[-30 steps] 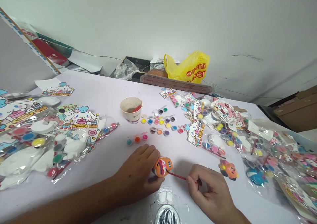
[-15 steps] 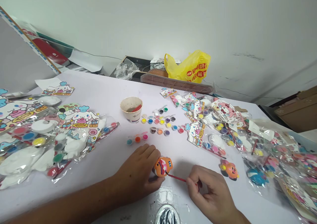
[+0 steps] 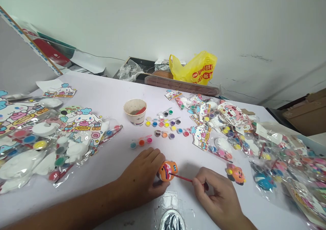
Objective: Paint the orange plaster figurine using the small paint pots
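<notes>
My left hand point(image 3: 145, 175) is closed around the left side of a small painted figurine point(image 3: 166, 167), orange with pink, dark red and blue details. Between the thumb and fingers of my right hand point(image 3: 216, 192) is a thin red paintbrush point(image 3: 184, 178), its dark tip over the figurine's painted front. Whether the bristles touch the surface I cannot tell. Beyond my left hand stand small paint pots point(image 3: 141, 142) in joined strips, in several colours. A paper cup point(image 3: 134, 113) with murky liquid and a red stick-like handle in it stands behind them.
Clear packets of white figurines, paints and picture cards point(image 3: 76, 128) cover the left side, and more packets point(image 3: 244, 138) lie on the right. An orange painted figurine point(image 3: 235, 174) rests right of my right hand. A yellow plastic bag point(image 3: 195, 69) stands at the back. A round silver-rimmed object point(image 3: 172, 219) lies in front.
The brush tip has moved from the figurine's lower right edge up and left over its front. My right hand shifted slightly; my left hand and the figurine have stayed put.
</notes>
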`<state>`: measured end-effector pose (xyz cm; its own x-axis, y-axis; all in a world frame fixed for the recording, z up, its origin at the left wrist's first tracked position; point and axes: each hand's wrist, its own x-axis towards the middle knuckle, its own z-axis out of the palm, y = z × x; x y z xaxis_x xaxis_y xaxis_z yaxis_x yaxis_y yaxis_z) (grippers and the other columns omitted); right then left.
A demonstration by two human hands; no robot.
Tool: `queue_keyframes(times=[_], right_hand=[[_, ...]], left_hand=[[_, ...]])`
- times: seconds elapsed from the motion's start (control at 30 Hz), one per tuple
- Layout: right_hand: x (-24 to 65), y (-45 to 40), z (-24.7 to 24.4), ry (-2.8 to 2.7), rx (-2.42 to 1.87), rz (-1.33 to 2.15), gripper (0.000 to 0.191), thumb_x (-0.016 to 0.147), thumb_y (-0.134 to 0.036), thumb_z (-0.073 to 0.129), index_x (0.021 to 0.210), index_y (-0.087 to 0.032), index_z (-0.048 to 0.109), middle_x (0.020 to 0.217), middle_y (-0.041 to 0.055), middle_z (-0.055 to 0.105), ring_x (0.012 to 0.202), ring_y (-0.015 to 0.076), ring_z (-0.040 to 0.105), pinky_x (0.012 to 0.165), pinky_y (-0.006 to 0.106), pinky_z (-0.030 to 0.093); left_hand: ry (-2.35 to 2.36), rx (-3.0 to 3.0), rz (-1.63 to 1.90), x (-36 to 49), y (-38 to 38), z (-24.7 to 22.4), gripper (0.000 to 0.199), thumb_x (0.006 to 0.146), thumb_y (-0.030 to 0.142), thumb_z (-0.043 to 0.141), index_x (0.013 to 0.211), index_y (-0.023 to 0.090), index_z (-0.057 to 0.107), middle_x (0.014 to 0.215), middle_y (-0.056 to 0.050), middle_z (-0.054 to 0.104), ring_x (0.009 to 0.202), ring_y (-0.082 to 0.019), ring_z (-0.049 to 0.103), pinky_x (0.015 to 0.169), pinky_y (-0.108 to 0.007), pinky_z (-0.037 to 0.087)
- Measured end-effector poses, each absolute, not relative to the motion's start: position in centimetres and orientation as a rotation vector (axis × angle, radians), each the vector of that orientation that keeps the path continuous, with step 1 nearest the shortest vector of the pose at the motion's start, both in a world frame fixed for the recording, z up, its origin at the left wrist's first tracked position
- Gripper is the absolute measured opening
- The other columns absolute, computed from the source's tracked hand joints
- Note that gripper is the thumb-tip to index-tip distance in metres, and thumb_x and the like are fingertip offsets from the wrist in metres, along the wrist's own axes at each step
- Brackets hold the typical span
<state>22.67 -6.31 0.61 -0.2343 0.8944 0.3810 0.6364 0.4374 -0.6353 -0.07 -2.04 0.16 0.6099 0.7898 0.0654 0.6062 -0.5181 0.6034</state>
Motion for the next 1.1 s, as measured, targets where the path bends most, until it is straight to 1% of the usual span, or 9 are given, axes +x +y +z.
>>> queue_keyframes(times=[0.13, 0.37, 0.67, 0.8, 1.1], right_hand=[[22.5, -6.1, 1.0, -1.978, -1.290, 0.450, 0.027, 0.087, -0.015, 0.052, 0.062, -0.021, 0.044, 0.053, -0.0050, 0.044, 0.045, 0.0086, 0.043, 0.043, 0.019, 0.034], [22.4, -6.1, 1.2, -2.016, -1.271, 0.403, 0.033, 0.087, -0.014, 0.050, 0.059, -0.022, 0.035, 0.050, -0.0064, 0.040, 0.041, 0.0070, 0.037, 0.040, 0.019, 0.029], [22.3, -5.8, 1.8, -2.069, -1.227, 0.380, 0.038, 0.087, -0.010, 0.047, 0.059, -0.022, 0.024, 0.048, -0.0072, 0.029, 0.042, 0.0074, 0.030, 0.041, 0.020, 0.027], [22.3, -5.8, 1.6, -2.073, -1.214, 0.361, 0.038, 0.085, -0.009, 0.048, 0.058, -0.021, 0.024, 0.049, -0.0075, 0.027, 0.042, 0.0068, 0.028, 0.041, 0.020, 0.026], [22.3, -5.7, 2.1, -2.015, -1.205, 0.331, 0.039, 0.085, -0.008, 0.048, 0.056, -0.021, 0.026, 0.047, -0.0077, 0.029, 0.040, 0.0061, 0.029, 0.040, 0.020, 0.026]], left_hand=[[1.099, 2.283, 0.462, -0.1, -2.1, 0.1, 0.022, 0.077, 0.020, 0.061, 0.082, 0.022, 0.040, 0.087, -0.001, 0.050, 0.081, -0.022, 0.046, 0.071, -0.035, 0.036], [1.104, 2.268, 0.490, -0.2, -2.2, 0.1, 0.022, 0.077, 0.019, 0.060, 0.083, 0.022, 0.039, 0.088, -0.001, 0.050, 0.082, -0.022, 0.046, 0.071, -0.034, 0.036], [1.101, 2.258, 0.489, -0.2, -2.1, 0.1, 0.022, 0.078, 0.020, 0.062, 0.083, 0.022, 0.041, 0.087, -0.001, 0.050, 0.080, -0.021, 0.046, 0.070, -0.034, 0.036], [1.095, 2.262, 0.504, -0.1, -2.1, 0.1, 0.022, 0.077, 0.019, 0.062, 0.083, 0.021, 0.041, 0.087, -0.001, 0.050, 0.080, -0.021, 0.045, 0.070, -0.034, 0.035], [1.095, 2.260, 0.496, -0.2, -2.1, 0.0, 0.024, 0.076, 0.019, 0.065, 0.085, 0.021, 0.043, 0.088, -0.001, 0.051, 0.081, -0.021, 0.045, 0.070, -0.034, 0.035]])
